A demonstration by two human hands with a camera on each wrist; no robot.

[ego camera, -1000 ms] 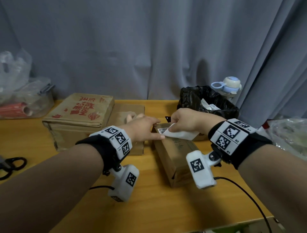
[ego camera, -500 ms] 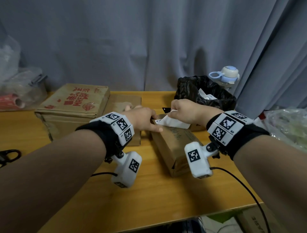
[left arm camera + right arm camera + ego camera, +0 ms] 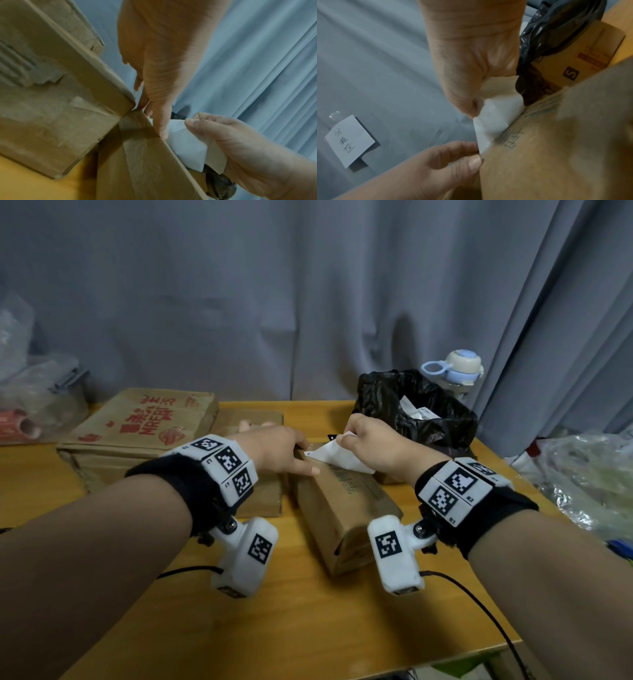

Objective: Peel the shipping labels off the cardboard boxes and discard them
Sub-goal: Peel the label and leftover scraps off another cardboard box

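A small brown cardboard box (image 3: 346, 508) lies lengthwise on the wooden table (image 3: 308, 628). My left hand (image 3: 277, 450) holds its far end, thumb pressed on the top edge (image 3: 159, 115) and fingers curled over the far side (image 3: 445, 162). A white shipping label (image 3: 337, 458) is partly lifted off the box top. My right hand (image 3: 370, 440) pinches the label's raised corner (image 3: 494, 119) between thumb and fingers. The label's lower edge still sticks to the box (image 3: 547, 155) beside printed text.
A black rubbish bag (image 3: 421, 419) with white papers inside stands just behind my right hand. A large box with red print (image 3: 144, 422) and a flat box (image 3: 253, 419) lie at the left. A blue-capped bottle (image 3: 459, 368) and plastic bags (image 3: 589, 474) are at the right.
My right hand has pulled the label's corner up and farther back, so more of it stands off the box. My left hand stays on the box's far end.
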